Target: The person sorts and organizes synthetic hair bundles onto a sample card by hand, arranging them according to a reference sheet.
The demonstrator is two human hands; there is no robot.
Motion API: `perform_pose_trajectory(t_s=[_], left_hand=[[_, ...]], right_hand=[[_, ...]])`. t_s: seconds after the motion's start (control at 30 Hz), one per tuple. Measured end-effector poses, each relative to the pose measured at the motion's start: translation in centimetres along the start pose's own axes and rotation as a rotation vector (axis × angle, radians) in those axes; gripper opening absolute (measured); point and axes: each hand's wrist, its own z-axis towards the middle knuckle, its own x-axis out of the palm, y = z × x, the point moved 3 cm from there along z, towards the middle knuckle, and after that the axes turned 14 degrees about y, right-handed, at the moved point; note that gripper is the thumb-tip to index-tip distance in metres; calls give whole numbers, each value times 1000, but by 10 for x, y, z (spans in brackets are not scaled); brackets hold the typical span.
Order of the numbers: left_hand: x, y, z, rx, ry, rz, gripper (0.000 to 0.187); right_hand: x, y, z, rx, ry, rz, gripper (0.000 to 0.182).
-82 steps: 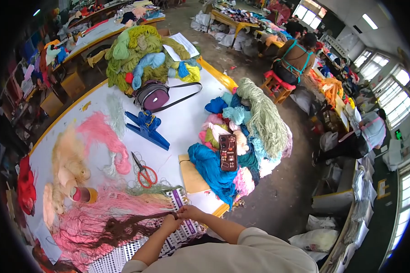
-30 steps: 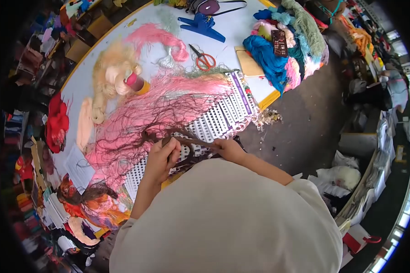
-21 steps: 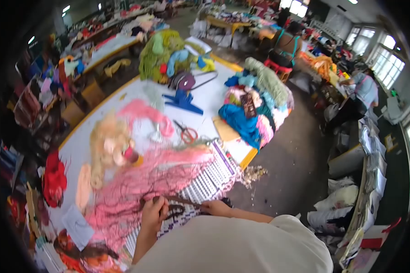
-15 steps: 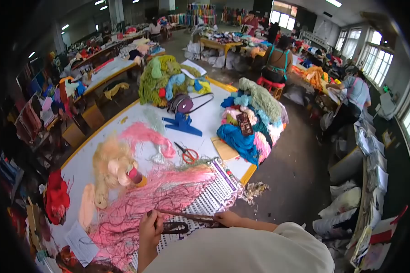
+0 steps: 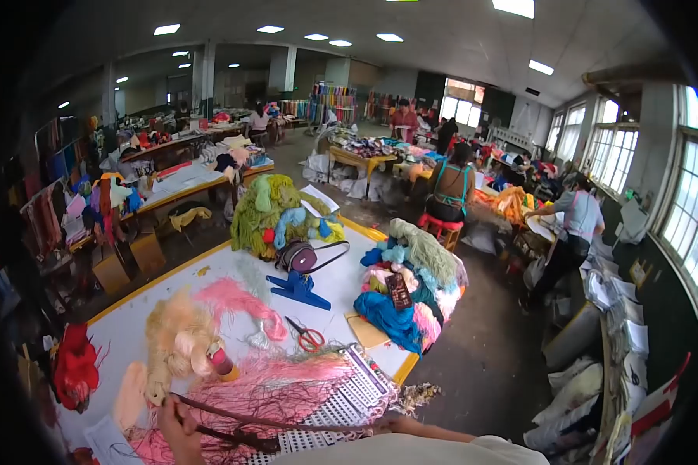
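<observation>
A long dark brown band (image 5: 287, 423), either a strap or a thin skein, stretches between my two hands low in the view. My left hand (image 5: 180, 428) is closed around one end, and a second dark length runs from it towards my body. At the other end is my right hand (image 5: 398, 425), its fingers wrapped on the band and partly hidden. Beneath lie pink threads (image 5: 287, 380) spread over a white card with rows of dark marks (image 5: 353, 395). A cone of thread (image 5: 223, 363) and a cream skein (image 5: 186, 333) sit beyond my left hand.
Orange-handled scissors (image 5: 310, 339), a blue clip-shaped object (image 5: 300, 290) and a purple bag (image 5: 298, 256) lie farther up the white table (image 5: 229, 267). Heaps of green yarn (image 5: 264, 209) and blue yarn (image 5: 388, 312) stand near its edges. Other people work at tables beyond.
My left hand has moved left and down, drawing the brown band longer between my hands. My right hand is lower in the view. The camera has tilted up, showing more of the room.
</observation>
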Motion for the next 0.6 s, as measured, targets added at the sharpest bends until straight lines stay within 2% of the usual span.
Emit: perform_pose_trajectory(t_s=[0.03, 0.07, 0.1, 0.13, 0.17, 0.2, 0.27, 0.3, 0.33, 0.37, 0.4, 0.47, 0.53, 0.57, 0.6], left_hand=[[1, -11, 2, 66, -25, -3, 21], [7, -21, 3, 111, 9, -11, 21], [12, -26, 4, 143, 7, -31, 22], [17, -30, 2, 170, 3, -50, 23], [20, -30, 1, 200, 17, -56, 24], [20, -26, 0, 214, 11, -80, 24], [18, -8, -3, 232, 54, -82, 22], [1, 11, -1, 425, 41, 664, 22], [5, 25, -8, 290, 35, 768, 22], [10, 39, -15, 154, 40, 878, 21], [47, 57, -31, -239, 27, 307, 22], [52, 104, -39, -304, 501, 886, 26], [110, 106, -61, -622, 649, 720, 27], [118, 116, -67, -708, 715, 683, 26], [126, 116, -73, -723, 796, 631, 25]], right_hand=[[-31, 42, -15, 246, -5, -26, 26], [-53, 62, -18, 242, -77, 35, 28], [-65, 59, -11, 364, -204, -49, 22], [-86, 88, -17, 402, -289, 3, 28], [-93, 78, -8, 495, -339, 127, 41], [-106, 117, -17, 455, -383, 35, 59], [-125, 199, -27, 572, -234, -361, 76], [-116, 201, -18, 426, -286, -493, 81], [-114, 213, -7, 165, -263, -400, 81], [-112, 245, -4, 1, -192, -253, 81], [-104, 261, 10, -189, -134, -164, 83], [-90, 308, 21, -360, 13, -67, 84], [-85, 357, 19, -551, 157, 12, 85], [-87, 380, 14, -654, 248, 78, 85], [-86, 380, 14, -691, 223, 23, 87]])
